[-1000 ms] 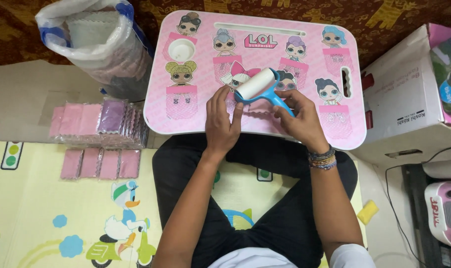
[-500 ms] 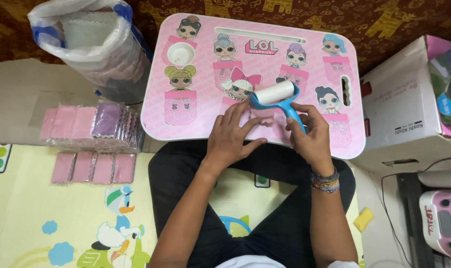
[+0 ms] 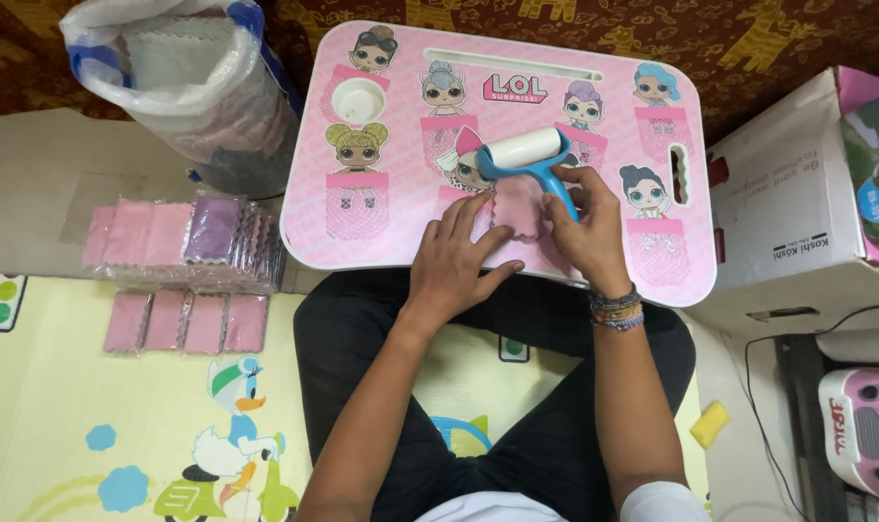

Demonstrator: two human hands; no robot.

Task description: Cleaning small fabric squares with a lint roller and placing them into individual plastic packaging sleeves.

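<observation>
The left hand (image 3: 454, 261) lies flat, pinning a small pink cloth (image 3: 517, 208) to the pink lap desk (image 3: 381, 232) (keeping it from sliding), while the right hand (image 3: 585, 227) grips the blue-handled lint roller (image 3: 524, 155) above it.

Pink lap tray (image 3: 401, 242): hard plastic, smooth, glossy, with printed cartoon dolls over its top. Lint roller (image 3: 525, 152): white matt paper roll in a smooth blue plastic frame, near the tray's middle. Pink cloth square (image 3: 517, 208): soft, matt fabric with pinked edges, lying toward the tray's near edge. Clear bag (image 3: 183, 87), off the tray's far left corner: thin, crinkled, shiny plastic film. Pink and purple packets (image 3: 183, 237), off the left edge: glossy clear wrap over cloth. Floor mat (image 3: 101, 406): smooth, matt, printed. Box (image 3: 797, 208), off the right edge: matt white cardboard.
</observation>
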